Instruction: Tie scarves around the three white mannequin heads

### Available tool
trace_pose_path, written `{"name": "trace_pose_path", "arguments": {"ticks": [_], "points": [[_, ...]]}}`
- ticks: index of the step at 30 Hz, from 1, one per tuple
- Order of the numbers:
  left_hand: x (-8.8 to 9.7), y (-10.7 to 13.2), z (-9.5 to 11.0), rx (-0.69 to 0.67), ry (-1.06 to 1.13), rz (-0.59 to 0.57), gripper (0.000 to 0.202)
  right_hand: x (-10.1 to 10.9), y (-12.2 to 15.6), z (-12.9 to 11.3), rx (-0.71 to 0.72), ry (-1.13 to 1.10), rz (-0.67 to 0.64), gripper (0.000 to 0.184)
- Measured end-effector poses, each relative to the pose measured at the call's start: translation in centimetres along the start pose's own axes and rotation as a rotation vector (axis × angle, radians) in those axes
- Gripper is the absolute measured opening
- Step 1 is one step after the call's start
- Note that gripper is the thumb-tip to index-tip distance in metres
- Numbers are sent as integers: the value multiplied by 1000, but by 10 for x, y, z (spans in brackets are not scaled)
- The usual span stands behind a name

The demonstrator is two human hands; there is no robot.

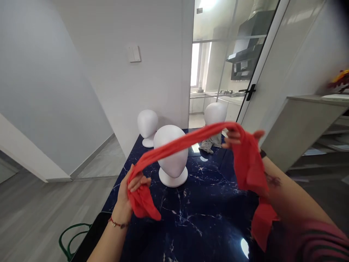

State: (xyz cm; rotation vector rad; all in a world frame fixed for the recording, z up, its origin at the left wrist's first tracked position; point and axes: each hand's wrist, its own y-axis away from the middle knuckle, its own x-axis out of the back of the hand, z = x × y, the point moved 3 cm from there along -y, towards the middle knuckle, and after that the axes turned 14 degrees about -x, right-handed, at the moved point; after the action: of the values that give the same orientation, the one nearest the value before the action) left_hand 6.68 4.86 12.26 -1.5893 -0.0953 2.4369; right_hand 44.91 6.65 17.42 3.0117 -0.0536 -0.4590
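Observation:
A long red scarf stretches between my two hands, twisted into a narrow band. My left hand is closed around one part, and a bunched end hangs below it. On the other side my right hand holds the scarf, its fingers partly covered by cloth; a long tail drops along my forearm. Behind the band stands a white mannequin head on a round base, upright on the table. The band crosses in front of it; whether they touch, I cannot tell.
The dark blue marble-patterned table carries two more white heads, one at the back left and one at the back right. Grey cloth lies near the latter. A glass door stands behind; green handles show lower left.

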Motion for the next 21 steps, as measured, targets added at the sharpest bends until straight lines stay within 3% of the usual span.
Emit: {"name": "trace_pose_path", "arguments": {"ticks": [3,6,8,11,13,16,18,21], "points": [[-29,-37,9,-96,73,-69,29,-34,-43,-32,144,-147,-187,77],[-46,-80,16,-115,88,-147,30,-54,-97,-38,45,-152,-266,50],[-40,-109,16,-96,78,-136,35,-62,-132,-25,-65,-183,-307,36],[-2,-136,7,-122,92,-13,30,-67,-163,17,-269,-244,-334,29],[32,-135,-3,-70,72,103,28,-65,-168,49,-406,-281,-309,26],[77,-106,-21,40,1,213,26,-53,-154,94,-515,-299,-266,23],[96,-80,-34,92,-18,240,23,-45,-137,120,-549,-317,-274,24],[108,-46,-57,175,-21,253,20,-39,-106,158,-602,-372,-285,22]]}}
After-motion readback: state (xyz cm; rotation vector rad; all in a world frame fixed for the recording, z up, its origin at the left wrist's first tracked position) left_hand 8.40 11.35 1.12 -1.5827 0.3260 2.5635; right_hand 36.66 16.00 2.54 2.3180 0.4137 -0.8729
